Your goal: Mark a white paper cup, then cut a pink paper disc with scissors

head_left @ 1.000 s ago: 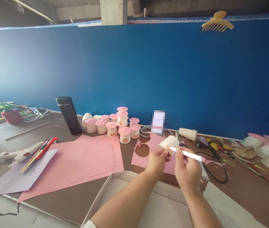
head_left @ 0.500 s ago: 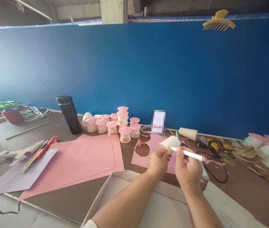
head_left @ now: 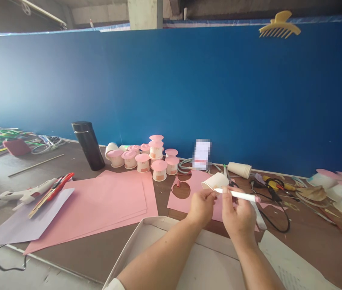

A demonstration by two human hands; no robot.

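A white paper cup (head_left: pixel 217 181) lies tilted on its side in the fingers of my left hand (head_left: pixel 201 208), its rim toward the left. My right hand (head_left: pixel 240 215) is closed round a white marker pen (head_left: pixel 243 195) with a pink end pointing right. The pen's tip is at the cup's side, close to my left fingertips; whether it touches is hard to make out. Under both hands lies a pink sheet with round cutouts (head_left: pixel 174 203). A small pink cap (head_left: pixel 178 183) sits by one of the holes.
Several cups with pink paper roofs (head_left: pixel 159 171) stand by the blue partition (head_left: pixel 171 88). Pink sheets (head_left: pixel 107 201), a glue gun (head_left: pixel 27 193), a utility knife (head_left: pixel 52 194) and a black flask (head_left: pixel 89 146) are leftward. A shallow box (head_left: pixel 128 245) sits below my forearms; stacked cups (head_left: pixel 240 169) and cables lie rightward.
The pen in my right hand has shifted slightly left, and it lies a little flatter. My left hand and the cup have hardly moved.
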